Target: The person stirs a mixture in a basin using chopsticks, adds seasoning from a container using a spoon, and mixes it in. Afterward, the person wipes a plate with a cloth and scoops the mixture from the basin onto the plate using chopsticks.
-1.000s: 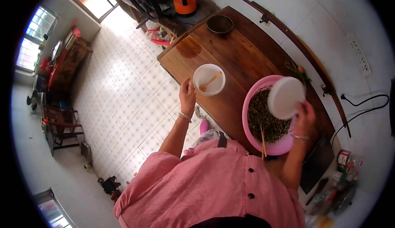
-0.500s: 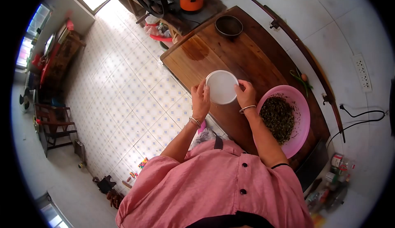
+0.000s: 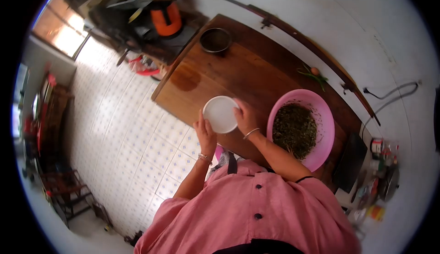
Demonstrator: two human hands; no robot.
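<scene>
A round, whitish plastic container (image 3: 220, 114) is held between my two hands above the near edge of the wooden table. My left hand (image 3: 205, 129) grips its left rim, fingers up along the side. On the opposite rim, my right hand (image 3: 246, 118) has its thumb and fingers closed on the edge. The face turned up to me is pale and cloudy; whether it is a lid or the inside cannot be made out. Close to my right forearm stands a large pink basin (image 3: 326, 130), holding dark green chopped leaves (image 3: 294, 130).
A dark metal bowl (image 3: 216, 40) stands at the table's (image 3: 247, 75) far left, beyond a wet patch (image 3: 185, 79). Green peppers and a small brownish round item (image 3: 315, 71) lie near the wall. An orange kettle (image 3: 167, 20) is on the neighbouring surface. Bottles and cans crowd the lower right.
My view has turned, so the table, basin and bowl appear shifted left. Both hands still hold the container, now lower and further left in view.
</scene>
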